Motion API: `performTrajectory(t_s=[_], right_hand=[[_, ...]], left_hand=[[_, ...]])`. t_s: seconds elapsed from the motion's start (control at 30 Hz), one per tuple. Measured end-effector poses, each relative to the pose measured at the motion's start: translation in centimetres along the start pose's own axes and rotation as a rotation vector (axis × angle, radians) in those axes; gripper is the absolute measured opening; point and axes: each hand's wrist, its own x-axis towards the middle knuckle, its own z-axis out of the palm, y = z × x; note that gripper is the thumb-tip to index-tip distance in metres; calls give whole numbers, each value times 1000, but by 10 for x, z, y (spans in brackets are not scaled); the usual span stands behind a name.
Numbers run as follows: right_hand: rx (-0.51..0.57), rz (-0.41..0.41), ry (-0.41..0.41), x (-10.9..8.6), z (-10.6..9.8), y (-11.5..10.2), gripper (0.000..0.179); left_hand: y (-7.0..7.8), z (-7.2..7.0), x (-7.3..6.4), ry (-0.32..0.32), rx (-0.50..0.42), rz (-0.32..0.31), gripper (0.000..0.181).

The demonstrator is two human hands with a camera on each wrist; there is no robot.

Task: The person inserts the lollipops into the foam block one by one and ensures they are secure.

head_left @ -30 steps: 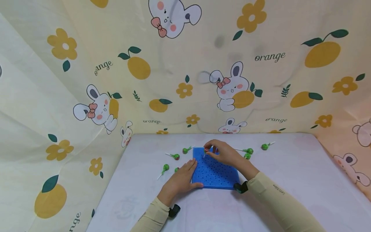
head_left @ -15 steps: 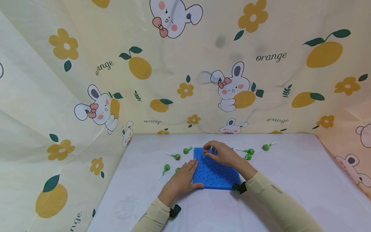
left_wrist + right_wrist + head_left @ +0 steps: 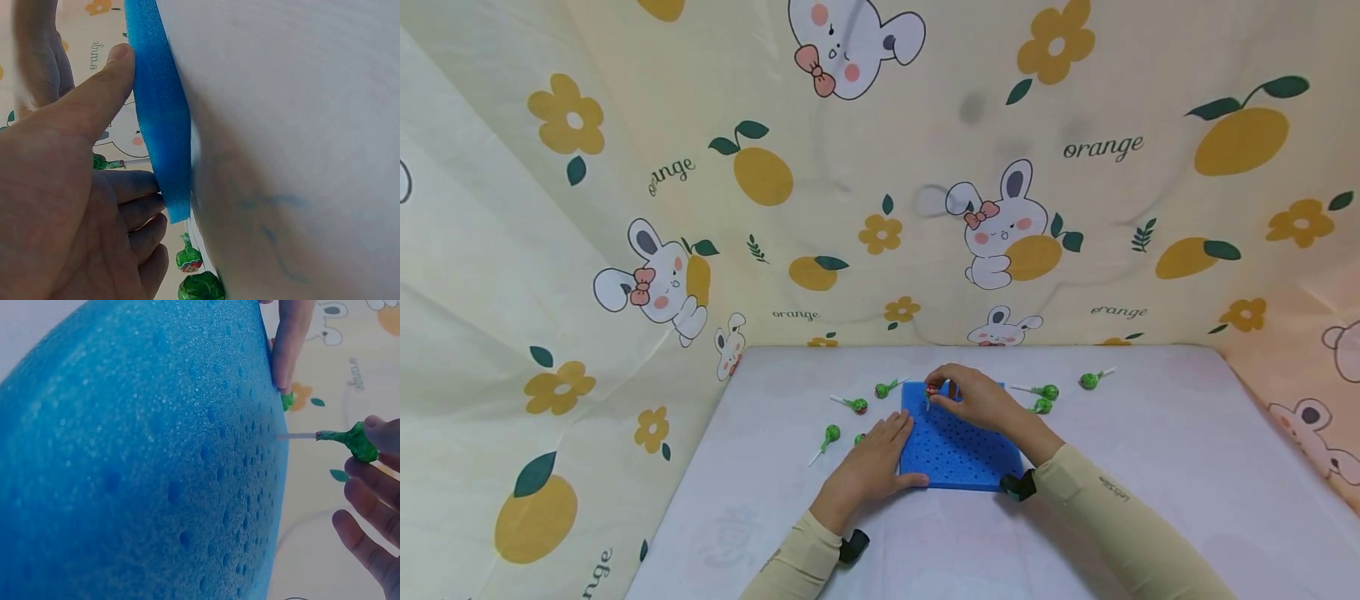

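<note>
A blue foam block (image 3: pixel 966 454) dotted with small holes lies flat on the table. My right hand (image 3: pixel 981 403) is over its far left part, pinching the green-wrapped head of a lollipop (image 3: pixel 361 445) between thumb and fingers. The lollipop points stick-down, and in the right wrist view its white stick (image 3: pixel 300 435) meets the foam's holed face. My left hand (image 3: pixel 868 462) rests along the block's left side with straight fingers. Its thumb (image 3: pixel 119 65) lies at the near edge, and the other fingertips touch the left edge.
Several green lollipops lie loose left of the block, such as one lollipop (image 3: pixel 825 442) beside the left hand. Other lollipops (image 3: pixel 1045 392) lie right of the block, one lollipop (image 3: pixel 1090 380) farther out. A patterned cloth (image 3: pixel 850 208) hangs behind the white table (image 3: pixel 1112 467).
The right hand has barely lowered at the foam with the lollipop, whose stick shows a little shorter. The left hand keeps its place; the whole view has shifted slightly.
</note>
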Motion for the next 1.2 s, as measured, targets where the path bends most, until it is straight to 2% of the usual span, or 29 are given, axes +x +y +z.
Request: performTrajectory(t_s=[0.3, 0.63, 0.93, 1.2], right_hand=[[-14, 14, -14, 3, 3, -1, 32], [-13, 32, -41, 5, 7, 1, 31], [-15, 29, -32, 5, 9, 2, 31], [1, 70, -29, -1, 6, 4, 39]], left_hand=[[-2, 4, 2, -3, -6, -2, 104], [0, 2, 1, -2, -3, -6, 104], [1, 1, 0, -1, -12, -8, 103], [1, 2, 0, -6, -15, -15, 103]])
